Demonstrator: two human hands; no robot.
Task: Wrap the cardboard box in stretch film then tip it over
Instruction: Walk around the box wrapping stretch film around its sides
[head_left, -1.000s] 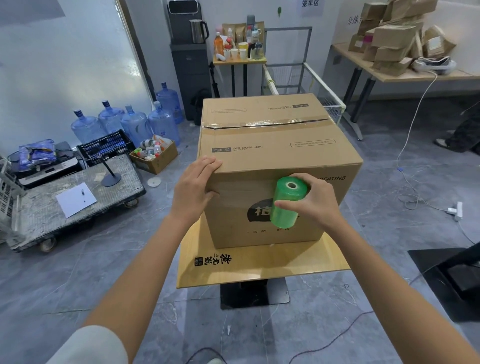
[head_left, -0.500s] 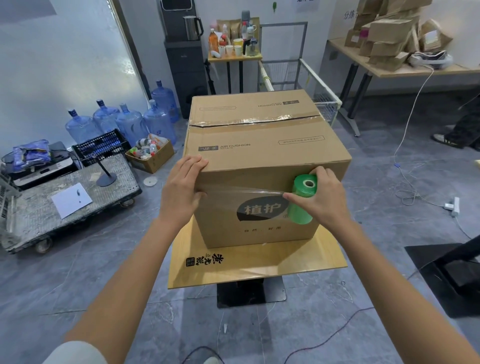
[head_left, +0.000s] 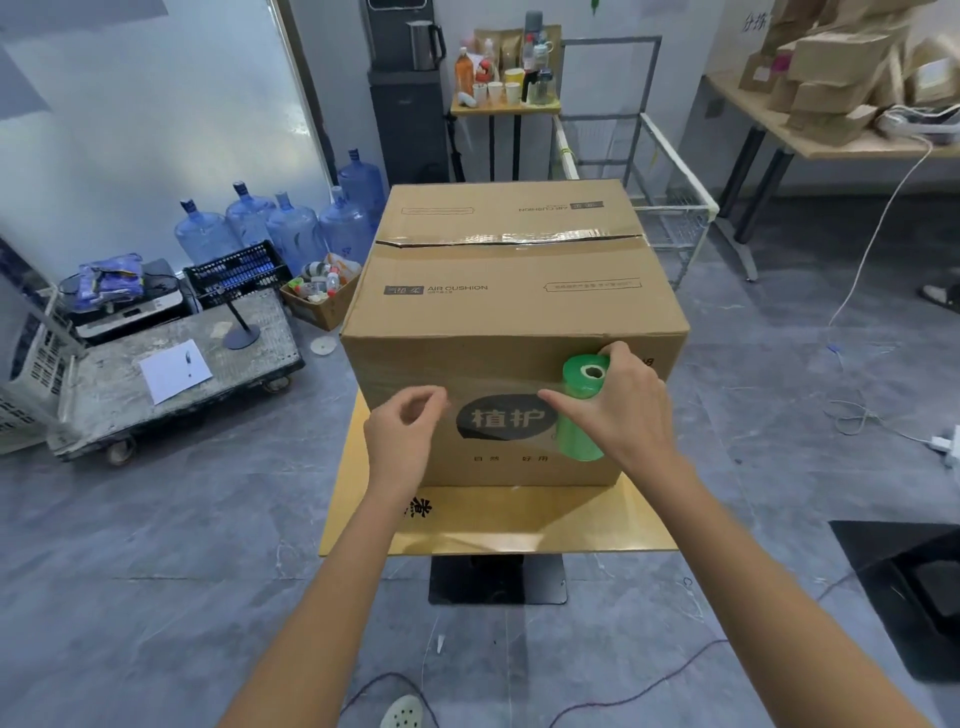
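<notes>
The right grip (head_left: 623, 410) is closed around a green roll of stretch film (head_left: 581, 415), a smooth cylinder with a hollow cardboard core, held upright against the front face of the cardboard box (head_left: 509, 306) near its right edge. A thin, glossy, see-through sheet of film (head_left: 498, 397) runs from the roll leftward across the black oval label on that face. The left grip (head_left: 400, 441) is at the film's left end with its fingers curled and thumb close to forefinger; I cannot tell whether it pinches the film. The box is a large brown corrugated cube, its top flaps sealed with shiny clear tape, standing upright on a small square table (head_left: 493, 527) with a yellow wood-look top and a black metal foot. Around it lies a grey stone-pattern floor (head_left: 182, 571). To the left stands a flat wheeled cart (head_left: 218, 358) with a white sheet of paper (head_left: 175, 371) on it, and behind it a cluster of blue plastic water bottles (head_left: 270, 223).
</notes>
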